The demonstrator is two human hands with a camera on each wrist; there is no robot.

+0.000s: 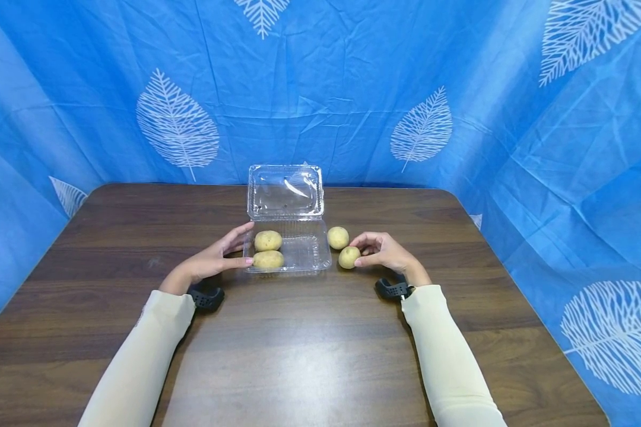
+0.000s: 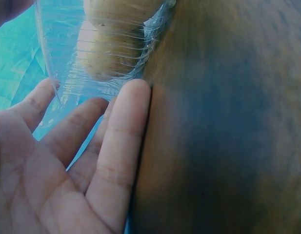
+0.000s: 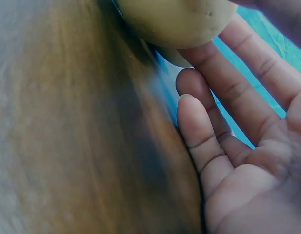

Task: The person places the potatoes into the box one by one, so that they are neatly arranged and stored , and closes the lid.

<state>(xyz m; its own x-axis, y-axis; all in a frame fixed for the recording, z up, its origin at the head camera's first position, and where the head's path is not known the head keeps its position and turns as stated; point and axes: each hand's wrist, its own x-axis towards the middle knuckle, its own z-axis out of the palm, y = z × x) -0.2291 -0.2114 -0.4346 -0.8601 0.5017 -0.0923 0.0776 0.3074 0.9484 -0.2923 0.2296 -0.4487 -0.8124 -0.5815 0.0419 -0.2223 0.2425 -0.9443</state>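
Observation:
A clear plastic clamshell container [image 1: 304, 270] lies on the table with its lid [image 1: 285, 193] tipped up at the back. Inside, at the left end, are two potatoes, a rear one [image 1: 267, 241] and a front one [image 1: 268, 260]. My left hand [image 1: 216, 258] touches the container's left end, its fingers fairly straight and the thumb at the front corner. My right hand [image 1: 387, 254] pinches another potato [image 1: 348, 258] between thumb and fingers, right of the container. Just behind it is a further potato [image 1: 338, 237]. Whether the pinched potato touches the table I cannot tell.
The brown wooden table [image 1: 294, 344] runs back to a blue curtain [image 1: 320, 89] with white leaf prints, which also hangs along both sides. Each wrist carries a black band, the left band [image 1: 206, 298] and the right band [image 1: 392, 289].

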